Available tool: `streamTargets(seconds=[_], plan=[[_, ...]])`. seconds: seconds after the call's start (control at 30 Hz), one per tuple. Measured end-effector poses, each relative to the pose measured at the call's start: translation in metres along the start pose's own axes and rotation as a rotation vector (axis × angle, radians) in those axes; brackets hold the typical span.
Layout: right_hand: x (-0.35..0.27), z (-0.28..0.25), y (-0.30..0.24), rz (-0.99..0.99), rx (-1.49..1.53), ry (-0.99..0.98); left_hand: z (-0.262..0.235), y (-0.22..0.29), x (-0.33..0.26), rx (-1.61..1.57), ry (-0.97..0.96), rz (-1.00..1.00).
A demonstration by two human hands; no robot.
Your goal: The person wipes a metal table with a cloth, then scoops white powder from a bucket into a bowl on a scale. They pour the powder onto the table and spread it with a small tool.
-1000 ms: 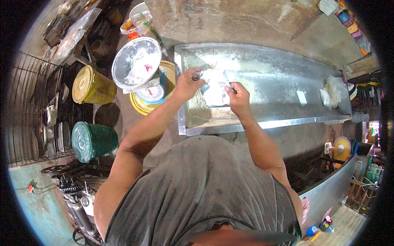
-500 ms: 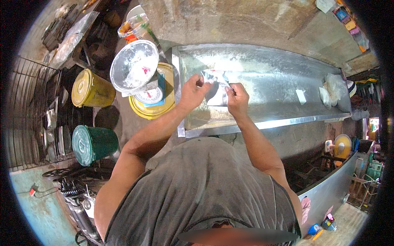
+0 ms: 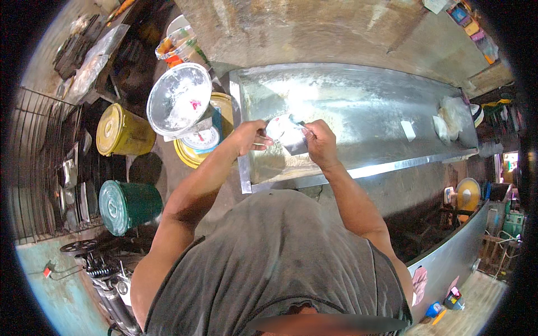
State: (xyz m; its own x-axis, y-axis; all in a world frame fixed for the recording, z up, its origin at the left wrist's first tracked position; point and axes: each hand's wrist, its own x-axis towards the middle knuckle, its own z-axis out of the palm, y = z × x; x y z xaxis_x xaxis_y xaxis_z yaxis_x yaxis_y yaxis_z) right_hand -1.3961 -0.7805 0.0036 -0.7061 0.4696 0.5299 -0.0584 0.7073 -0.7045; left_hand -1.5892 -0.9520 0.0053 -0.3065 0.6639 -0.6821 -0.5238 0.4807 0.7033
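Observation:
Over the left part of a metal trough point(image 3: 370, 101) dusted with white powder, a small white shiny packet point(image 3: 283, 127) hangs from my right hand point(image 3: 321, 147). The thumb and fingers of that hand pinch the packet at its right edge. My left hand point(image 3: 250, 138) is at the packet's left side, its fingers apart; whether a fingertip touches the packet I cannot tell. Bright glare on the metal behind hides part of the packet's outline. To the left, a bowl point(image 3: 179, 101) with white powder and a small red thing inside sits on a dial scale point(image 3: 202, 138).
Under the scale is a yellow lid point(image 3: 188, 157). A yellow bucket point(image 3: 123, 131) and a green bucket point(image 3: 129, 207) stand farther left. In the trough's right end lie a white paper point(image 3: 408, 130) and a clear plastic bag point(image 3: 453, 117). Machinery point(image 3: 103, 274) stands at lower left.
My left hand has moved left and down, its fingers coming apart. The packet, in my right hand, has dropped slightly nearer to me and turned its white face up.

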Motion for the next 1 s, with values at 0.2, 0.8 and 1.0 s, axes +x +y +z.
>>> streamTargets(seconds=[0.2, 0.8, 1.0], plan=[[-0.001, 0.006, -0.009, -0.043, -0.077, -0.259, 0.0, -0.009, 0.003, 0.282, 0.041, 0.025], [-0.023, 0.015, 0.003, 0.055, -0.125, -0.402, 0.004, 0.004, 0.005, 1.463, 0.022, 0.433], [-0.003, 0.01, 0.002, 0.083, -0.09, -0.377, 0.026, 0.003, -0.003, 1.337, 0.099, 0.361]])
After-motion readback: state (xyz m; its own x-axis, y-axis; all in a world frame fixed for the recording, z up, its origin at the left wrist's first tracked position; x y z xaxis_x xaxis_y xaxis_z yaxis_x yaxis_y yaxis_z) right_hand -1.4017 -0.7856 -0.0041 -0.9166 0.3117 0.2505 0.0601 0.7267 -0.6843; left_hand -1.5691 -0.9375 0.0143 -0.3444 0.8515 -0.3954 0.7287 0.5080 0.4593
